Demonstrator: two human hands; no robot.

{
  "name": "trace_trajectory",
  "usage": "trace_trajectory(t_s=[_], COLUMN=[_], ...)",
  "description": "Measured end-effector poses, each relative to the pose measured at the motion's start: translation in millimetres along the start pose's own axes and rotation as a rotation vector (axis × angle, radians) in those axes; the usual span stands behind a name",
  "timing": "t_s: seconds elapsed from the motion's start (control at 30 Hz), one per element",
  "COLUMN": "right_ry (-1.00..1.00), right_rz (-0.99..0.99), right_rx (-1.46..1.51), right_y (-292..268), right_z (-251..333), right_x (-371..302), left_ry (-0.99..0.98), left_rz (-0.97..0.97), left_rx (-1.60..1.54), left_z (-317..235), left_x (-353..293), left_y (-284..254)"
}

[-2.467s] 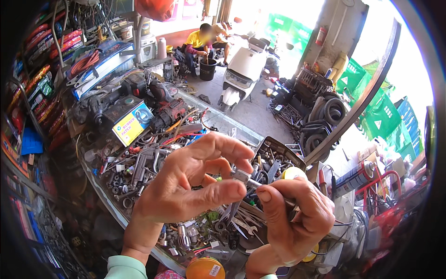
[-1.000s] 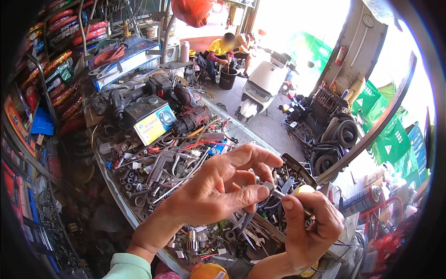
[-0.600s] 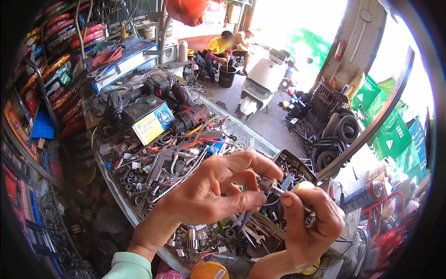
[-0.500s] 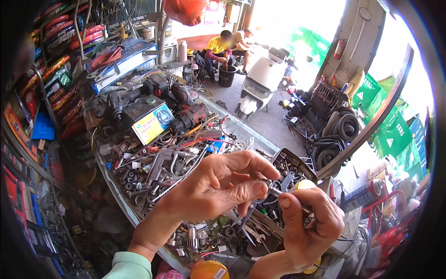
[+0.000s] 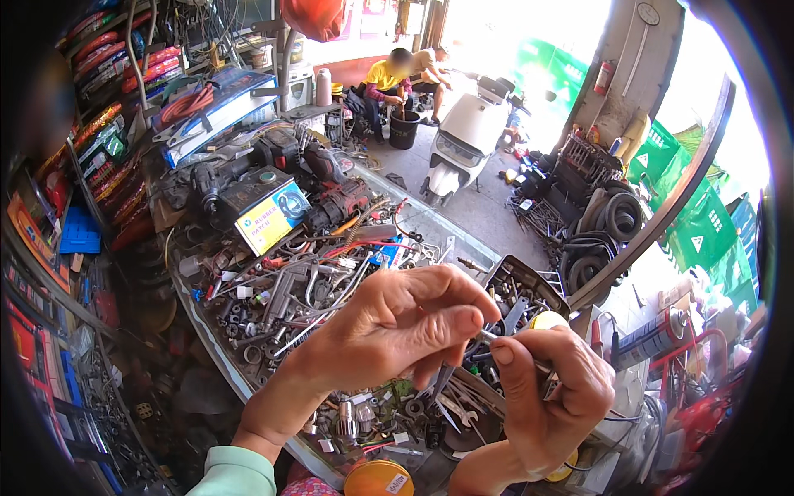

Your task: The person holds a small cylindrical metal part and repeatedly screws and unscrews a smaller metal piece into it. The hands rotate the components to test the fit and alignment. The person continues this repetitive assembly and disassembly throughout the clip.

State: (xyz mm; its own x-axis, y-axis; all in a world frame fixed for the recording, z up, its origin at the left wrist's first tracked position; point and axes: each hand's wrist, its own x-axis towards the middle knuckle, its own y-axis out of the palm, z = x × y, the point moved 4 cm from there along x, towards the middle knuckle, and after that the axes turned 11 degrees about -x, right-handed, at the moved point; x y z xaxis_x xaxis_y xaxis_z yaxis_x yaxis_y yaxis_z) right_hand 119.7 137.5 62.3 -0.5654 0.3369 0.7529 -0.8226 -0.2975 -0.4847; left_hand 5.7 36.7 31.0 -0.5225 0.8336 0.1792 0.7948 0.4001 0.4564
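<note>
Above the cluttered bench, my left hand and my right hand meet with their fingertips almost touching. Between them is a small silvery metal bolt, mostly covered by the fingers. My left thumb and fingers pinch one end of it, and my right thumb and forefinger close on the other. Its exact shape is hard to make out. Below the hands lie open-end wrenches and a pile of loose metal parts.
A metal box of tools sits just beyond my hands. A rubber patch box and power tools stand at the back left. A spray can is on the right. Past the bench are a white scooter and two seated people.
My left thumb and fingers have shifted over the bolt, and less of it shows now. The right hand stays nearly in place. The view has moved slightly.
</note>
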Motion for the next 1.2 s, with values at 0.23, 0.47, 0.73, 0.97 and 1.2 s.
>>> trace_trajectory(t_s=[0.23,0.47,0.73,0.97,1.2], right_ry=[0.03,0.037,0.076,0.083,0.039], right_rz=[-0.003,0.023,0.056,0.07,-0.022], right_rx=[-0.093,0.007,-0.033,0.014,-0.003], right_y=[-2,-1,-4,1,0], right_z=[1,-3,-4,-2,-3], right_x=[1,0,1,0,2], left_ry=[0.162,0.057,0.194,-0.016,0.177], left_rz=[0.043,0.044,0.025,-0.025,-0.052], left_rx=[0.063,0.014,0.031,0.015,-0.025], left_z=[5,1,6,4,4], left_x=[5,4,5,5,4], left_y=[-4,-7,-2,-8,0])
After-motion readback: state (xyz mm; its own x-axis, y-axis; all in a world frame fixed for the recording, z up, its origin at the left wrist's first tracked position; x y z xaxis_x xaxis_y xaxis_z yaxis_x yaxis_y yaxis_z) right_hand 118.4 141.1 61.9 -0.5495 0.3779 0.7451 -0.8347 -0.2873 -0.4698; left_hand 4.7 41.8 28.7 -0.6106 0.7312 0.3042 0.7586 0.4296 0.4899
